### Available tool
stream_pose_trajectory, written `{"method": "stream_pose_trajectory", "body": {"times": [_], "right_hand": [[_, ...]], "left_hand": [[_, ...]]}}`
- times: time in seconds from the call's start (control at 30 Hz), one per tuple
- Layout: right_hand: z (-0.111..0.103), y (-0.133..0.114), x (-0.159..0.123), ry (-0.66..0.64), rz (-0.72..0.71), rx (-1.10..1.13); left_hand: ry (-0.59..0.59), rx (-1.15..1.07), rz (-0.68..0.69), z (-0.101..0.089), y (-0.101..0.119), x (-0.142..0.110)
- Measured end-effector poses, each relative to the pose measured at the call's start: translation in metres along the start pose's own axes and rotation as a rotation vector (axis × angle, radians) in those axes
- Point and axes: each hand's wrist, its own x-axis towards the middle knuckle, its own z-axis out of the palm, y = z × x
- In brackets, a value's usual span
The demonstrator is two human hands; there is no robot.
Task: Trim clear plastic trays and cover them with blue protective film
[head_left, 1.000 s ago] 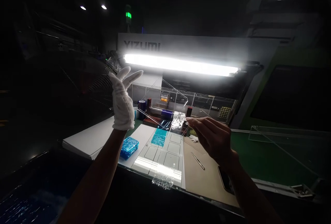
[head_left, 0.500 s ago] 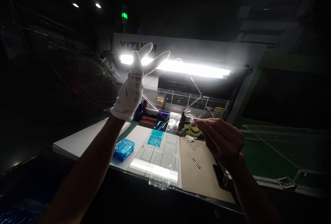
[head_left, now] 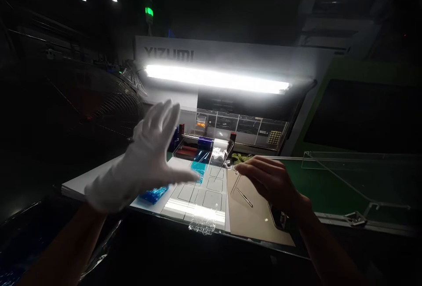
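Observation:
My left hand (head_left: 145,158), in a white fabric glove, is raised with its fingers spread and holds nothing. It hangs over the edge of a white-lit panel (head_left: 211,193) marked with rounded squares. My bare right hand (head_left: 270,180) pinches a thin clear plastic piece (head_left: 231,167) between its fingertips, above a brown cardboard sheet (head_left: 257,220). Steel tweezers (head_left: 245,197) lie on the cardboard below that hand. A stack of blue-wrapped pieces (head_left: 154,195) is partly hidden behind my left hand, and a flat blue-tinted pile (head_left: 198,169) sits on the panel.
A phone (head_left: 278,218) lies at the cardboard's right edge, beside my right wrist. Clear sheet (head_left: 346,165) rests on a green mat to the right. Behind stand dark tape rolls, a wire-guarded fan (head_left: 99,97), a bright tube light (head_left: 214,79) and a YIZUMI machine panel (head_left: 168,53).
My left hand has dropped from high up and its fingers now spread flat toward the panel. My right hand stays pinched on the clear piece. The view has shifted slightly.

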Motion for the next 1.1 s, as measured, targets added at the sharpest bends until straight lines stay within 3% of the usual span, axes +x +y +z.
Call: {"method": "stream_pose_trajectory", "body": {"times": [0.07,0.17,0.3,0.47,0.6,0.73,0.87,1.1], "right_hand": [[0.007,-0.004,-0.009,-0.126,0.021,0.039],[0.017,-0.014,-0.017,-0.297,0.049,0.085],[0.028,-0.03,-0.019,-0.42,0.022,0.203],[0.035,-0.038,-0.019,-0.484,0.025,0.288],[0.027,-0.032,-0.032,-0.497,0.222,0.241],[0.026,-0.031,-0.051,-0.736,0.384,0.2],[0.043,-0.038,-0.063,-0.912,0.405,0.298],[0.064,-0.039,-0.059,-0.873,0.419,0.352]], "left_hand": [[-0.153,0.161,0.063,0.022,0.001,-0.021],[-0.279,0.296,0.151,0.058,0.003,-0.046],[-0.439,0.375,0.127,0.086,0.003,-0.063],[-0.552,0.189,0.1,0.086,0.001,-0.08],[-0.575,0.063,0.03,0.083,-0.003,-0.096],[-0.531,0.108,-0.018,0.089,-0.015,-0.113],[-0.475,0.076,-0.042,0.093,-0.029,-0.127],[-0.444,-0.095,-0.102,0.095,-0.049,-0.148]]}}
